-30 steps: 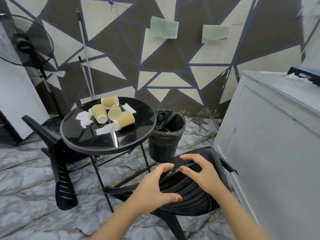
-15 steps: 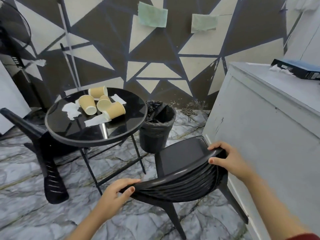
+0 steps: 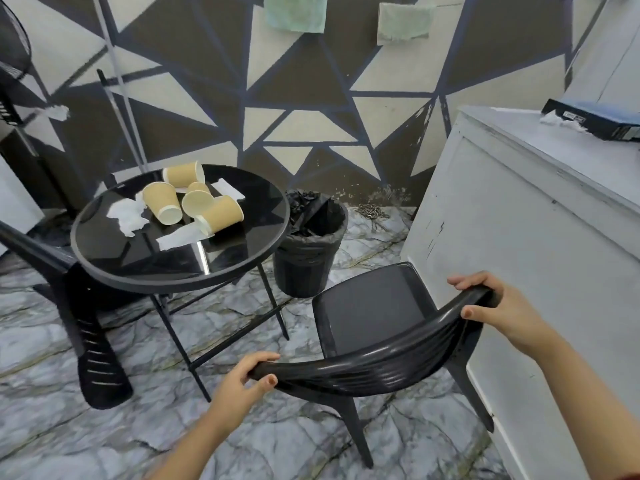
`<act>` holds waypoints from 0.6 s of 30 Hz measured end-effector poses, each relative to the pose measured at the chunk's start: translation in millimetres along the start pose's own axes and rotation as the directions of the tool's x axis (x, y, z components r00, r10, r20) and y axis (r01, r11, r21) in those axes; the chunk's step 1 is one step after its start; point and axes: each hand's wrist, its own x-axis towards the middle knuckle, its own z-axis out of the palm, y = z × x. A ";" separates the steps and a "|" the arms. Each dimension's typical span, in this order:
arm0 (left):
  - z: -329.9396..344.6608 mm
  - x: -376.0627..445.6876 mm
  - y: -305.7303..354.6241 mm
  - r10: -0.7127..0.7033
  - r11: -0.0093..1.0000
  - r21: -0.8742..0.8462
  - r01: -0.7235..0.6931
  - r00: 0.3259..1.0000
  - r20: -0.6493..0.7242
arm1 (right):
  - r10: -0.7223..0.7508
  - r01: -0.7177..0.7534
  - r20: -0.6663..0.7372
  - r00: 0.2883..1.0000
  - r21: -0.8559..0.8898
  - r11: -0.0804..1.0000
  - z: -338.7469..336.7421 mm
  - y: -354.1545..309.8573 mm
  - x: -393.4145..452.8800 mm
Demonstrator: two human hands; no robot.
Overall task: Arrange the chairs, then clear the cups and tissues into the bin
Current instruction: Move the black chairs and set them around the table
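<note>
A black plastic chair (image 3: 374, 306) stands upright in front of me, its seat facing the round table. My left hand (image 3: 239, 386) grips the left end of its curved backrest and my right hand (image 3: 498, 306) grips the right end. Several tan paper cups (image 3: 194, 202) lie tipped over on the black glass table (image 3: 145, 261), with crumpled white tissues (image 3: 126, 216) among them. A black bin (image 3: 308, 251) lined with a black bag stands on the floor between table and chair. A second black chair (image 3: 79, 306) lies tipped against the table's left side.
A grey-white cabinet (image 3: 533, 258) stands close on the right, touching distance from the chair, with a dark box (image 3: 595, 119) on top. A standing fan (image 3: 14, 57) is at the far left. A pole (image 3: 117, 84) leans on the patterned wall. The floor is marble-patterned.
The chair has gone from tipped low to upright on its legs. My hands have spread from the middle of the backrest to its two ends. The view has shifted left and closer.
</note>
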 end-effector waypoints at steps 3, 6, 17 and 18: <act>17.6 11.3 8.6 0.008 0.996 -0.084 -0.012 0.999 -0.044 | -0.006 0.007 -0.028 1.000 0.008 1.000 -17.7 7.4 2.8; 40.5 22.8 24.3 0.028 0.982 -0.183 -0.041 0.997 -0.075 | -0.003 0.009 -0.077 0.997 0.073 0.997 -43.3 20.0 9.6; 105.1 106.7 95.6 0.124 0.954 -0.254 -0.158 0.982 -0.146 | 0.037 0.025 -0.180 0.983 0.328 0.944 -128.5 70.0 5.0; 109.4 113.7 99.0 0.128 0.952 -0.260 -0.162 0.981 -0.142 | 0.050 0.020 -0.187 0.981 0.352 0.936 -133.1 71.6 4.2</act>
